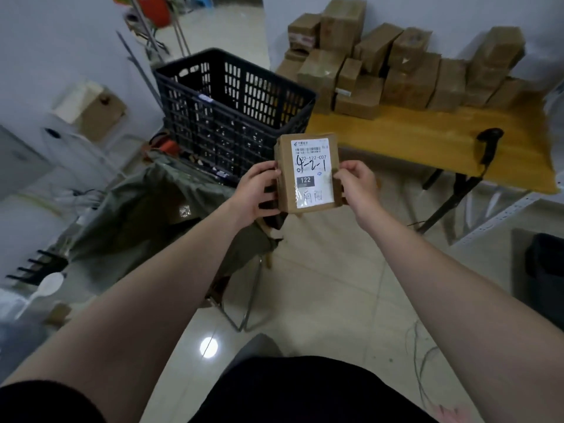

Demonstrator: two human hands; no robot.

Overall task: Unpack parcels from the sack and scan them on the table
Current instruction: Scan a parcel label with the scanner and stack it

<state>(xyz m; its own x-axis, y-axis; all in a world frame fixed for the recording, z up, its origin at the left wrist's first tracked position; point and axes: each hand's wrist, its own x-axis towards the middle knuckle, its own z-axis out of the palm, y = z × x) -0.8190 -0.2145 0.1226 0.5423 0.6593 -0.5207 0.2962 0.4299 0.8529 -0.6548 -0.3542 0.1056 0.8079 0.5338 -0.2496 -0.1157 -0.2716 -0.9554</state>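
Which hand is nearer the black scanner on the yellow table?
Right. The right hand grips the right edge of the parcel, on the side facing the scanner. The left hand grips the left edge, beyond the parcel from it.

Brown parcel [308, 172], black crate [232, 108]

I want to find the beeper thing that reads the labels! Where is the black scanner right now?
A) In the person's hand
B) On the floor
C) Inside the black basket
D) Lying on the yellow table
D: the black scanner lies on the yellow table, while the left hand and right hand both hold the labelled parcel.
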